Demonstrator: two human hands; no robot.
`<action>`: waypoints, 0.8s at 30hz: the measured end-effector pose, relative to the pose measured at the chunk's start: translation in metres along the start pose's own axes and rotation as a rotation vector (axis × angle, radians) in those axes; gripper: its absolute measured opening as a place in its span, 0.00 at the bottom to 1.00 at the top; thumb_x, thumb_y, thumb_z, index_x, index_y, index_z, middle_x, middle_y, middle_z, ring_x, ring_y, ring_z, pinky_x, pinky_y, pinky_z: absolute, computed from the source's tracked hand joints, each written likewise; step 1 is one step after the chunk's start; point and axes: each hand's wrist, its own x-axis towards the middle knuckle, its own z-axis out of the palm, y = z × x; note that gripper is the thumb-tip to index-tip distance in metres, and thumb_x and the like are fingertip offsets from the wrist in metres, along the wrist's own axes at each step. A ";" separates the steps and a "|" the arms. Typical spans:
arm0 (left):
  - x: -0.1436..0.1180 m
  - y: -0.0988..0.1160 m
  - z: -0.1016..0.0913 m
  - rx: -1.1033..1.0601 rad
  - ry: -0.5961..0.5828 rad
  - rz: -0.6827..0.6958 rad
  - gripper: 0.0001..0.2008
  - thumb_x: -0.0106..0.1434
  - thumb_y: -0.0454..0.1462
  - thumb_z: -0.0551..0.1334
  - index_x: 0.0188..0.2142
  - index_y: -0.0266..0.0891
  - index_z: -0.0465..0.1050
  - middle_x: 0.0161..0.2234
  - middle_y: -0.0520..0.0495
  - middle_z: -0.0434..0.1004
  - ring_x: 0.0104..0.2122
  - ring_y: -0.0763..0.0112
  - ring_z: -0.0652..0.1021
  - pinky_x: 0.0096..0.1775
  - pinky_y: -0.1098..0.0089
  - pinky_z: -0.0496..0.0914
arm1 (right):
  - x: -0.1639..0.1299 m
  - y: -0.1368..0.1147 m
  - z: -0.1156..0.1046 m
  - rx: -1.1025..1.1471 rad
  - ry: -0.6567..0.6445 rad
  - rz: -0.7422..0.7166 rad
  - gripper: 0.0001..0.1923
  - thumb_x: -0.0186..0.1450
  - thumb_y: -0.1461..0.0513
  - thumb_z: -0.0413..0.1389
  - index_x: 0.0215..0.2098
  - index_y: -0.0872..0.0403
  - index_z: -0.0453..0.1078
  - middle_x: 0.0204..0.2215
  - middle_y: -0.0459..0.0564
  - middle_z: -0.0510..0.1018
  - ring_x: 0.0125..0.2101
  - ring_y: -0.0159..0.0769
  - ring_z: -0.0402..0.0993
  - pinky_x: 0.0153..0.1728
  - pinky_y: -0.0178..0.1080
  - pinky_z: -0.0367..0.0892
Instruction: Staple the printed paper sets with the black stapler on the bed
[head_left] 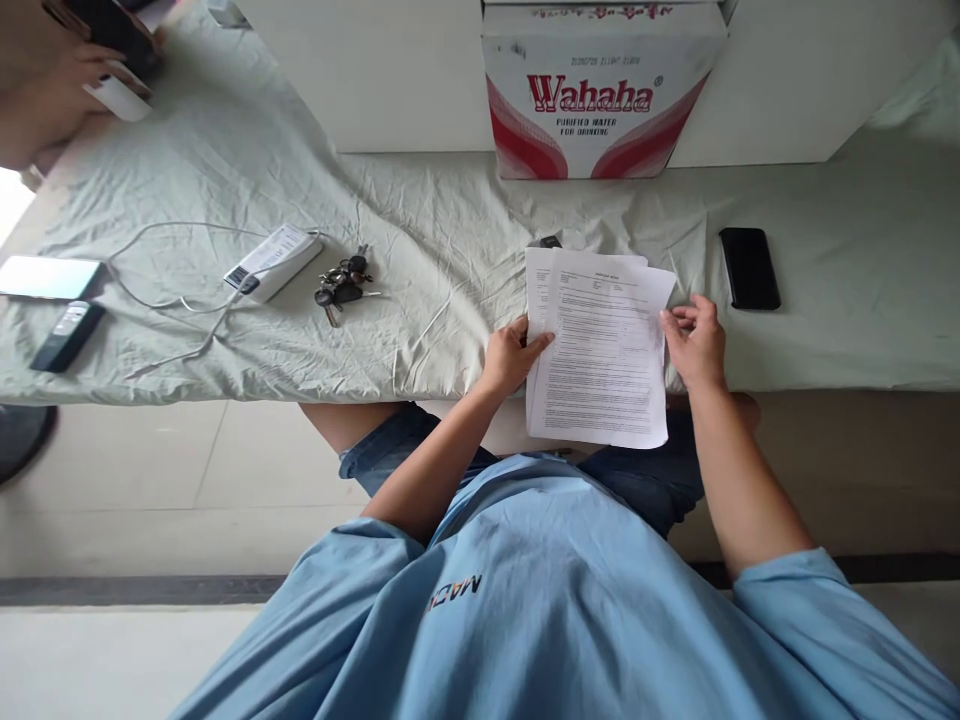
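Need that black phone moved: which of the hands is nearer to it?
Right. The right hand sits at the papers' right edge, just left of the black phone; the left hand grips their far edge.

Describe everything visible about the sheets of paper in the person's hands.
The sheets of paper are white, printed with small black text too fine to read. Several lie fanned in a loose stack, overhanging the edge of the cloth-covered table above the lap. The left hand pinches the left edge; the right hand touches the right edge.

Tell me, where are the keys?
In the head view, the bunch of keys lies on the green sheet, left of the papers, right beside the white power bank.
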 end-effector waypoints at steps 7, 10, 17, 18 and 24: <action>-0.006 0.002 -0.008 0.025 0.093 0.051 0.23 0.77 0.52 0.67 0.33 0.46 0.60 0.25 0.56 0.60 0.27 0.70 0.63 0.33 0.65 0.58 | -0.009 -0.021 0.013 0.061 0.015 -0.021 0.15 0.65 0.49 0.72 0.38 0.49 0.78 0.29 0.45 0.81 0.32 0.39 0.73 0.39 0.43 0.72; -0.006 0.000 -0.005 -0.032 0.109 0.034 0.15 0.79 0.52 0.65 0.54 0.48 0.72 0.29 0.56 0.70 0.28 0.67 0.68 0.35 0.64 0.63 | -0.010 -0.022 0.006 0.095 0.032 -0.022 0.18 0.66 0.46 0.70 0.32 0.48 0.74 0.27 0.45 0.78 0.31 0.37 0.69 0.36 0.41 0.69; -0.003 0.000 0.001 0.025 0.134 0.034 0.08 0.77 0.39 0.63 0.52 0.48 0.80 0.29 0.55 0.69 0.29 0.66 0.69 0.38 0.64 0.65 | -0.002 -0.004 0.006 0.136 0.111 -0.072 0.28 0.70 0.35 0.62 0.36 0.48 0.72 0.27 0.43 0.71 0.31 0.36 0.67 0.37 0.42 0.65; -0.003 0.002 0.000 0.070 0.131 0.044 0.07 0.77 0.38 0.63 0.48 0.46 0.81 0.29 0.53 0.71 0.31 0.66 0.71 0.39 0.63 0.65 | -0.001 -0.002 0.006 0.146 0.114 -0.074 0.28 0.70 0.34 0.62 0.36 0.49 0.73 0.27 0.42 0.70 0.31 0.36 0.67 0.36 0.42 0.64; 0.001 0.013 0.001 0.165 0.091 0.074 0.09 0.79 0.42 0.67 0.41 0.43 0.84 0.40 0.45 0.86 0.39 0.63 0.79 0.45 0.62 0.70 | -0.001 0.006 0.006 0.213 0.079 -0.090 0.31 0.69 0.32 0.64 0.38 0.49 0.75 0.26 0.41 0.70 0.29 0.35 0.63 0.36 0.42 0.62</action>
